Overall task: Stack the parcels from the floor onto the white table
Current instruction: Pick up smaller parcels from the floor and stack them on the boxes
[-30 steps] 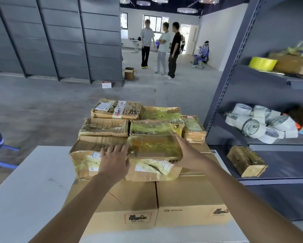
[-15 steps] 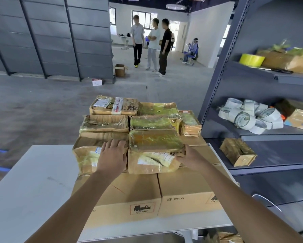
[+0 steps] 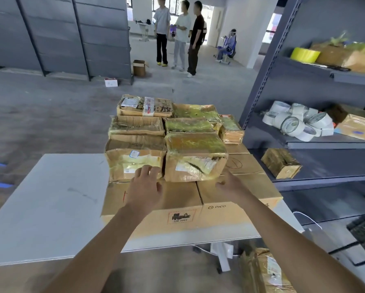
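Observation:
Several tape-wrapped brown parcels lie in rows on top of two large cartons (image 3: pixel 177 210) on the white table (image 3: pixel 50 204). The nearest right parcel (image 3: pixel 195 157) sits at the front of the pile, beside a wider one (image 3: pixel 135 157). My left hand (image 3: pixel 144 187) hovers just in front of the wider parcel, fingers relaxed, fingertips at its lower edge. My right hand (image 3: pixel 230 183) is beside the right parcel's lower corner, fingers loose, holding nothing. Another taped parcel (image 3: pixel 264 271) lies on the floor under the table's right end.
A grey shelving unit (image 3: pixel 304 142) stands close on the right, holding tape rolls (image 3: pixel 298 123), a yellow roll (image 3: pixel 305 54) and boxes. Three people stand far back; a small open carton (image 3: pixel 139 67) and a white box (image 3: pixel 110 82) sit on the floor.
Both hands have come off the front right parcel and drawn back toward me. The parcel stays on the pile. The view has tilted down, showing the parcel on the floor.

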Demonstrator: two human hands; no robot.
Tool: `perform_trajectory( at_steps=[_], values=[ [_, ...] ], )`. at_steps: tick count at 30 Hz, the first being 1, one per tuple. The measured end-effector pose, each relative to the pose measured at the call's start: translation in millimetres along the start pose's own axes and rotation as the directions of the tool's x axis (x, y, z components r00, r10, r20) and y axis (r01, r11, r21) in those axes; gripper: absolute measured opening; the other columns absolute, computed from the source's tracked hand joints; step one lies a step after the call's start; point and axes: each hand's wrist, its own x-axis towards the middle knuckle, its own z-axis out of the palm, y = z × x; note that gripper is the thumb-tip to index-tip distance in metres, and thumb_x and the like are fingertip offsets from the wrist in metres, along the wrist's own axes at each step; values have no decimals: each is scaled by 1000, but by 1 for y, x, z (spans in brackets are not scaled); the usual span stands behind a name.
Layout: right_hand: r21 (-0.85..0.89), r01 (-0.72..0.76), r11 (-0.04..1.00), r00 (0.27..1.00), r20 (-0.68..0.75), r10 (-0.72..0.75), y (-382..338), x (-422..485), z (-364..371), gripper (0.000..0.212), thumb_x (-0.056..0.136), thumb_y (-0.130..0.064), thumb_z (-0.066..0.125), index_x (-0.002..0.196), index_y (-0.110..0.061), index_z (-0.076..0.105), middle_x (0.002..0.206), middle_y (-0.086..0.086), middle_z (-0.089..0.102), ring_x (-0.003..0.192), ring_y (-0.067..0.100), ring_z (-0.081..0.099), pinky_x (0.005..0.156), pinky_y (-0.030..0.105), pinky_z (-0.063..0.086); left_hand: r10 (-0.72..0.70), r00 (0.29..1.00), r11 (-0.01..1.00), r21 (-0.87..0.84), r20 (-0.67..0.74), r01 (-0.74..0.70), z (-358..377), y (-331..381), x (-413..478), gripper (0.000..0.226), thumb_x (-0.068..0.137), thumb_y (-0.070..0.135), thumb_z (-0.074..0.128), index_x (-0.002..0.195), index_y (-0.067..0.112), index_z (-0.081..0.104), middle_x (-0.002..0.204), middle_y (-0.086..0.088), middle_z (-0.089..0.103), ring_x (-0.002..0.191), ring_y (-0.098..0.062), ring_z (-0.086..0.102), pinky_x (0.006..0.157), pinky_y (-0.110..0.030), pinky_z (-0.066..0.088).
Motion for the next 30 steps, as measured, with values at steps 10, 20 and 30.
perform_trajectory(
  at_steps=[10,20,30],
  values=[
    [80,224,971,958,167,-235,-7,-74,19,51,96,-31,48,144,-20,37,119,4,59,93,22,62,81,39,52,-194,981,978,-70,11,195,-22,12,-92,38,89,13,52,126,17,48,130,-5,45,125,-24,38,99,-34,39],
    [204,306,930,875,324,-359,5,-167,104,47,96,-29,53,141,-21,42,127,7,59,100,24,61,81,30,47,-442,895,893,-66,63,446,-37,-11,-238,36,86,13,54,122,14,52,125,-12,50,115,-30,47,92,-36,40],
    [148,363,920,731,568,-379,-12,-251,242,52,95,-36,52,144,-27,38,135,7,55,112,22,58,94,31,44,-634,773,773,-35,4,634,-80,-98,-372,30,83,3,56,113,0,59,113,-19,61,108,-37,53,90,-40,42]
  ],
)
